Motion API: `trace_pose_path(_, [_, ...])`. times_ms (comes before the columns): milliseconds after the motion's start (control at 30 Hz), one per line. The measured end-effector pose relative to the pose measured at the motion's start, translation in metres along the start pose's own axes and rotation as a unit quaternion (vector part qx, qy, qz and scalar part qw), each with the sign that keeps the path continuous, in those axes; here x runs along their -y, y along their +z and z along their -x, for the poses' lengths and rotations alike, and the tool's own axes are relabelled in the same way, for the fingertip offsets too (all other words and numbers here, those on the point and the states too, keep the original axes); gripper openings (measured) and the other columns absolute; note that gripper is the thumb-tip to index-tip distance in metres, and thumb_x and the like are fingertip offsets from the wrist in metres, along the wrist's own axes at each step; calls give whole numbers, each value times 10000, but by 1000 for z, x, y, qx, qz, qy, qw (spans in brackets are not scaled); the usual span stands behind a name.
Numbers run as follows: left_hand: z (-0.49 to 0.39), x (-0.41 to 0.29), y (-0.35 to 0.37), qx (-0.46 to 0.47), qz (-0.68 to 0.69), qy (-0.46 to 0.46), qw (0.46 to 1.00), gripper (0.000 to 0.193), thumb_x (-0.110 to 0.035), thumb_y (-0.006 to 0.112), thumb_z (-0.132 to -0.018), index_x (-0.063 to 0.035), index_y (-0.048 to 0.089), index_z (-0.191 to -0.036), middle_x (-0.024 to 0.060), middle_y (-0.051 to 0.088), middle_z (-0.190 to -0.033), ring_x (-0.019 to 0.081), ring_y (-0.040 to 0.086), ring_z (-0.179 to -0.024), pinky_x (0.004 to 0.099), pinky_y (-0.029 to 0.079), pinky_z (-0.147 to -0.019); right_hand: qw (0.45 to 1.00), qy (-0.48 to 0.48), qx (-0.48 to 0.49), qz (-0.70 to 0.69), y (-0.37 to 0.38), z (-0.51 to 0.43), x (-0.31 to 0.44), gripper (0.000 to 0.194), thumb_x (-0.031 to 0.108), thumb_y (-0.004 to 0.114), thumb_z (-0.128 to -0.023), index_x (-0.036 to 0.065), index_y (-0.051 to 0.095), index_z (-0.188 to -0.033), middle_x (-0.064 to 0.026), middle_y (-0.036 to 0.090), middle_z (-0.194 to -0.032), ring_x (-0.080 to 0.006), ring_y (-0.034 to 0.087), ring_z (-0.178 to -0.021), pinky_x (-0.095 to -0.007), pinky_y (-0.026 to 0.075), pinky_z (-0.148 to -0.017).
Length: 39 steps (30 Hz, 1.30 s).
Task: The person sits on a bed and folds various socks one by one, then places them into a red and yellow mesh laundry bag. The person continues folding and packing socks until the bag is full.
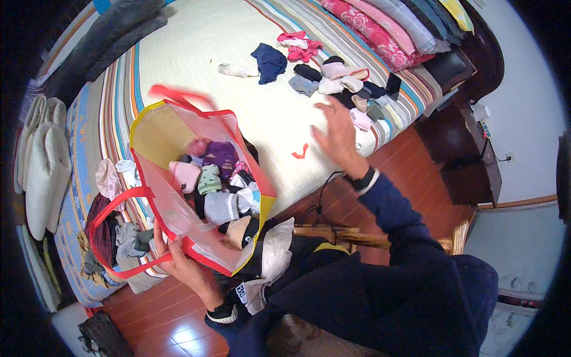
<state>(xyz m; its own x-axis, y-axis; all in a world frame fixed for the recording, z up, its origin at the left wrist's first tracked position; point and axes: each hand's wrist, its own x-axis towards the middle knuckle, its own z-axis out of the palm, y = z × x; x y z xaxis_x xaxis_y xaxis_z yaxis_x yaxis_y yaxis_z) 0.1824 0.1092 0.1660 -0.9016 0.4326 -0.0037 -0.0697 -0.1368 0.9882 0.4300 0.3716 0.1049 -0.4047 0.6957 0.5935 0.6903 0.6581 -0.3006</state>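
Observation:
A large red and yellow bag (156, 196) stands tilted with its mouth towards me. My left hand (185, 259) grips its near red rim beside the looped handle. Inside lie balled socks and small garments, among them a purple patterned piece (219, 156), a pink sock (184, 175), a green sock (209, 179) and a grey one (222, 207). My right hand (337, 131), slightly blurred, is over the bed with fingers apart and nothing visible in it. Just beyond it is a pile of rolled socks (341, 82). A small red V-shaped piece (301, 152) lies to its left.
On the striped bedspread (187, 49) are a navy cloth (270, 63), a white sock (237, 70) and pink-red clothing (301, 46). More clothes (129, 238) lie left of the bag. Folded bedding (379, 31) lines the far right. A wooden chair (459, 236) stands at my right.

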Motion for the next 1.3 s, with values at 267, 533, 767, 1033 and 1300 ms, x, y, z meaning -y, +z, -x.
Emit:
trace_pose_path(267, [0, -3, -1, 1, -6, -11, 1000, 496, -18, 437, -793, 28, 462, -1286, 161, 532, -1207, 216, 563, -1017, 318, 469, -864, 910, 387, 145, 8, 53, 53, -215, 939, 472, 794, -565, 10, 397, -1280, -243, 542, -1171, -404, 503, -1116, -418, 427, -924])
trace_pose_path(533, [-1, -3, 6, 7, 14, -13, 1000, 500, -7, 432, -785, 33, 466, -1282, 161, 535, -1206, 216, 563, -1024, 319, 468, -872, 912, 405, 31, -64, 96, 87, -187, 788, 249, 783, -607, 70, 398, -1270, -172, 587, -1081, -340, 589, -984, -410, 481, -839])
trace_pose_path(767, [1, -5, -1, 18, -32, 21, 999, 502, -17, 453, -778, 33, 467, -1277, 144, 584, -1118, 175, 567, -954, 261, 455, -815, 657, 440, 188, -583, -8, 16, -68, 514, 150, 622, -779, 36, 449, -1249, -47, 605, -942, -91, 587, -723, -233, 498, -561])
trace_pose_path(1033, [1, -4, 5, 2, 8, 4, 1000, 495, -5, 466, -789, 19, 473, -1283, 46, 590, -864, 77, 509, -670, 194, 422, -596, 740, 1, 344, -578, -79, -64, 128, 783, 129, 723, -571, 23, 443, -1295, -92, 533, -1220, -190, 521, -1118, -298, 387, -986])
trace_pose_path(1300, [2, -2, -2, 1, 20, 23, 1000, 485, 5, 471, -795, 34, 468, -1279, 8, 550, -773, 59, 462, -621, 183, 384, -565, 925, -182, 334, 6, -4, -62, 204, 395, 331, 675, -735, 17, 592, -958, -190, 642, -790, -346, 640, -739, -424, 494, -593])
